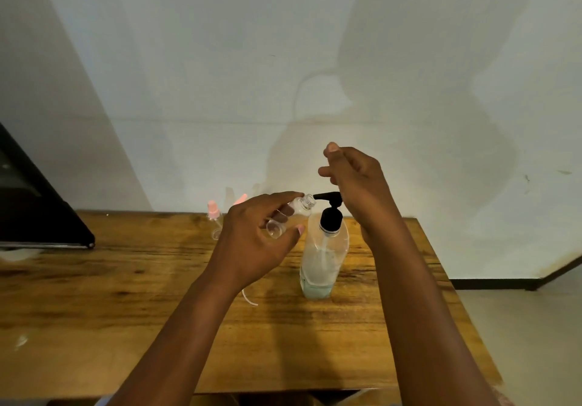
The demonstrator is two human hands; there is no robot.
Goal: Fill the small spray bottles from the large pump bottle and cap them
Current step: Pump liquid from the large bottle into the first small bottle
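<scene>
Your two bare arms reach out over the wooden table (94, 295). Your left hand (252, 242) curls its fingers (280, 216) round a small clear spray bottle (294, 212) with no cap. It lies tilted, its open mouth pointing up and right, just beside the black spout of the big pump bottle (324, 257). That big bottle stands straight up on the table. Your right hand (356, 179) rests on the pump top, fingers loosely bent. Two pink-capped little bottles (214, 216) wait behind.
</scene>
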